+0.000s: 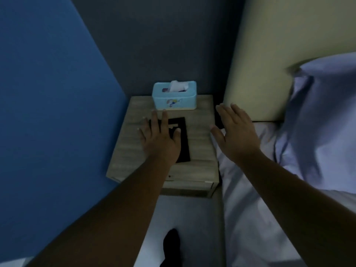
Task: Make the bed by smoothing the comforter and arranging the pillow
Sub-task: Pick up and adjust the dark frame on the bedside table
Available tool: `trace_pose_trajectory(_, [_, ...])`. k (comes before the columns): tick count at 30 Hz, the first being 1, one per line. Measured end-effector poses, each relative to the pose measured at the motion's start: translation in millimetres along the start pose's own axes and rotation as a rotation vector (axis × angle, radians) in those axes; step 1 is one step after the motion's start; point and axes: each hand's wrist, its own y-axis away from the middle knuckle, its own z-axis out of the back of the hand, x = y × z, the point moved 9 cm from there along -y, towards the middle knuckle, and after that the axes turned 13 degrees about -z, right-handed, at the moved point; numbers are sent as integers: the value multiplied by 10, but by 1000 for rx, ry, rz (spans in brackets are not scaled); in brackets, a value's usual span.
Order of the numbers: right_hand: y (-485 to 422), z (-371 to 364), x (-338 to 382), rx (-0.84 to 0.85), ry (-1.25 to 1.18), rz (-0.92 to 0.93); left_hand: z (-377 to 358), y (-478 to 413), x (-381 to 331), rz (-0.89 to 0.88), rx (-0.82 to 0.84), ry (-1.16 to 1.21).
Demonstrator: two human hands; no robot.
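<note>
Left hand (160,138) flat over woodgrain nightstand (200,135), right hand (236,134) spread, rumpled pillow (325,120)

Bedroom in home: bed (250,199) with pillow (323,116), padded headboard (256,64), bedside table (198,135) with tissue box (174,98).

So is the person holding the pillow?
No, both hands are open and empty; the pillow lies apart on the bed.

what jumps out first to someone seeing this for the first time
Two bare arms reach forward, the left hand spread over a black card on the nightstand, the right hand open at the bed's edge. Behind the left hand stands a light blue tissue box; a pale pillow leans on the headboard at right.
</note>
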Motion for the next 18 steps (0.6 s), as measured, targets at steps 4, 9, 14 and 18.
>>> trace_pose_trajectory(4, [-159, -371, 382, 36, -9, 71, -76, 38, 499, 122, -36, 56])
trace_pose_trajectory(9, [-394, -879, 708, 64, -3, 119, -246, -68, 920, 206, -63, 117])
trace_pose_trajectory(14, [-663, -1426, 888, 112, 22, 180, -574, -277, 1293, 288, -22, 179])
trace_pose_trajectory(18, [-861, -1752, 971, 170, 4, 164, -748, -419, 1484, 324, 2, 222])
